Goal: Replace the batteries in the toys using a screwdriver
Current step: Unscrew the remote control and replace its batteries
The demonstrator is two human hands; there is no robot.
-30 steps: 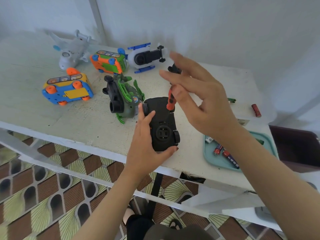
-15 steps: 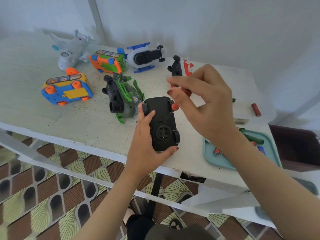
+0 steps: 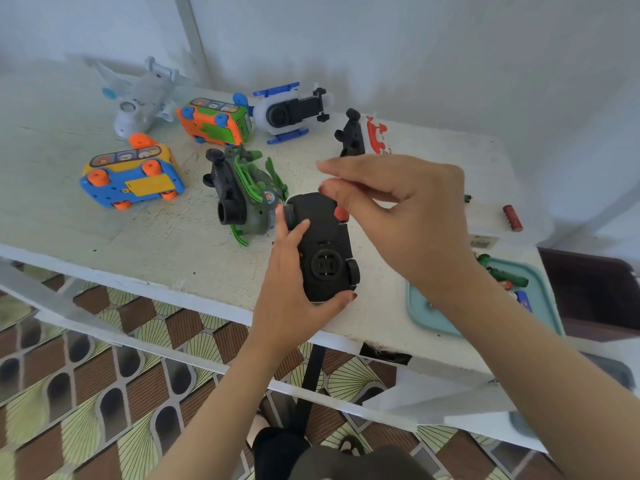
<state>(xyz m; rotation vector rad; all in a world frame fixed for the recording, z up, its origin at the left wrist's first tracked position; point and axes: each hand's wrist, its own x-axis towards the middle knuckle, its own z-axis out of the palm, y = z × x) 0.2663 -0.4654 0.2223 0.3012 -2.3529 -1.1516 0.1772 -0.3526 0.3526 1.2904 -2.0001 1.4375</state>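
- At the near edge of the desk (image 3: pixel 104 237), in the head view, a black toy car (image 3: pixel 323 251) lies upside down with its underside and round centre hub facing up
- The left hand (image 3: pixel 291 289) holds the car: the thumb is hooked round its near end and the other fingers (image 3: pixel 294 233) curl up along its left side
- The right hand (image 3: pixel 408 216) hovers over the car's far end with its fingers drawn together, pinching a screwdriver (image 3: pixel 341 213); only a bit of its red handle shows under the fingers, and the tip is hidden
- To the right, a teal tray (image 3: pixel 424 317) sits at the desk edge, half covered by the right wrist; inside it lie green batteries (image 3: pixel 509 279) and a blue battery (image 3: pixel 523 299), and the rest of its contents cannot be made out
- A red battery (image 3: pixel 512 218) lies loose on the desk beyond the tray
- Just left of the car, a green helicopter toy (image 3: pixel 249 195) lies on its side, touching or nearly touching the car
- Further left is a blue and yellow bus (image 3: pixel 131 181), wheels up
- Along the back stand a white plane (image 3: pixel 142 98), an orange and green bus (image 3: pixel 218 123), a white and blue toy (image 3: pixel 291 112) and a red and white toy (image 3: pixel 360 133) tipped on its side
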